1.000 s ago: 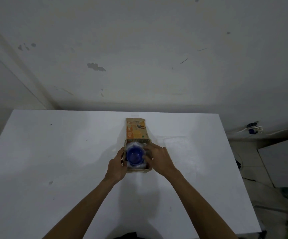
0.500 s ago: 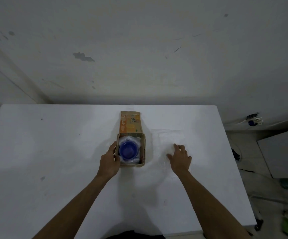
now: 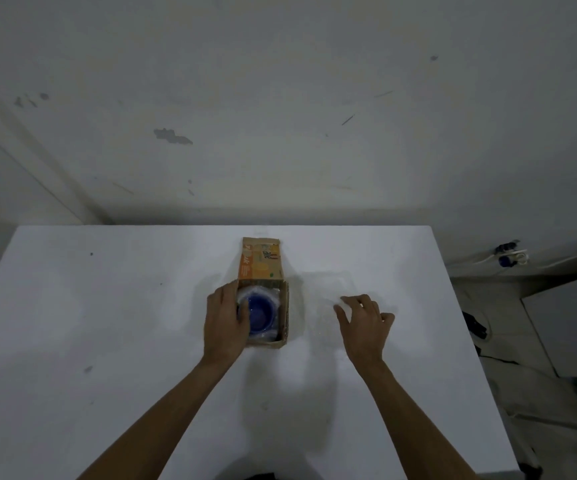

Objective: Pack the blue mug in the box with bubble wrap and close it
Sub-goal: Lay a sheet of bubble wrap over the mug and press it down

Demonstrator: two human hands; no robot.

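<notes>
White table (image 3: 107, 341) fills the lower 2/3 of the frame; its far edge runs straight across mid-frame against a scuffed wall (image 3: 280, 116), right edge slants down toward the lower right w/ floor clutter beyond. Box (image 3: 285, 317) sits just left of frame centre, open at top, its orange printed flap (image 3: 261, 263) laid back flat toward the far edge. Blue mug (image 3: 261, 311) stands inside the box, mouth up, w/ clear bubble wrap (image 3: 257, 291) showing as a pale ring around its rim betw. mug and cardboard walls; mug fills most of the opening, little slack on any side. Left hand (image 3: 226, 320) drapes over the box's left wall, fingers curled loosely inward, tips on the wrap/mug edge, covering that side; more a steadying hold than a tight clasp. Right hand (image 3: 363, 323) is well apart from the box, right of centre, fingers spread and bent, tips down on a second sheet of clear wrap (image 3: 328, 289) lying flat on the table; sheet is faint, edges hard to trace; can't tell if any of it is pinched. Gap betw. box's right wall and right hand is bare tabletop. Wide free surface left of the box out to the table's left edge, and near side betw. the forearms also open. Strip behind the flap to the far edge is narrow.
</notes>
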